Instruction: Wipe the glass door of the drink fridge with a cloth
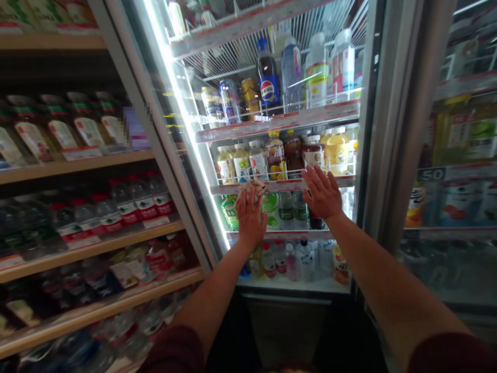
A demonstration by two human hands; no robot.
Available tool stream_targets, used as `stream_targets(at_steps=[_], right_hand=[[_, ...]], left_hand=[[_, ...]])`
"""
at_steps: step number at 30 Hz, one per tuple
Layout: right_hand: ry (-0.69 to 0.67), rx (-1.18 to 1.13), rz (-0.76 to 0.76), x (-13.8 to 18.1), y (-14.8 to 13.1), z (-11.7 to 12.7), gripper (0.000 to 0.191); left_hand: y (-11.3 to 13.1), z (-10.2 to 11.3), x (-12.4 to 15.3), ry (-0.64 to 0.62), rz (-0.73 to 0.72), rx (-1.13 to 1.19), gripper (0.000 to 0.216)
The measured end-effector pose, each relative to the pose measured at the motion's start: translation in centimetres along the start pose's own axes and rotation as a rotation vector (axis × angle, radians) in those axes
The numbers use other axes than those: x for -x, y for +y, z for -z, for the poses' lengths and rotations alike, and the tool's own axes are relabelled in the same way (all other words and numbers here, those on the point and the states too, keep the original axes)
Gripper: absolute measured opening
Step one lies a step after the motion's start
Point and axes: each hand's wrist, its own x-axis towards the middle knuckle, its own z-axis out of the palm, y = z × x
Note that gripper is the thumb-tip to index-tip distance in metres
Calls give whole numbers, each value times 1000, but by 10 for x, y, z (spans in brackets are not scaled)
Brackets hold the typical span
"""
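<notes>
My left hand (251, 217) presses a crumpled pale cloth (254, 187) with darker marks toward the front of a lit drinks fridge, over the lower-middle shelves. The cloth shows past the fingertips; the rest lies hidden under the palm. To the right, my right hand (321, 194) is open, its fingers spread and nothing in them, held up flat near the same front. Faint streaks of reflection suggest a glass door, but whether the right palm touches it I cannot tell. Behind the hands stand a yellow-capped bottle (337, 151), green-labelled bottles (286, 207) and a dark Pepsi bottle (267, 77).
On the left, wooden shelves (97, 248) hold rows of bottles, among them red-capped water bottles (130, 199). A metal frame (404, 129) divides this fridge from another on the right. A bright light strip (186, 114) runs down the fridge's left side.
</notes>
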Motion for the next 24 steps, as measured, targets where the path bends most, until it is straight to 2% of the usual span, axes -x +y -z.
stream_targets(at_steps=[5,12,20,24], right_hand=[[-24,-23,-13,1,0,0,65],[-22,12,-6,0,0,0,61],[77,48,61,-4,-1,4,69],[66,44,55,-4,-1,4,69]], left_hand=[[8,-1,17,-81,-86,3,61],[-7,3,-6,31,-35,-9,62],[1,6,6,16,-116,-62,60],[-11,11,-1,9,-140,-84,57]])
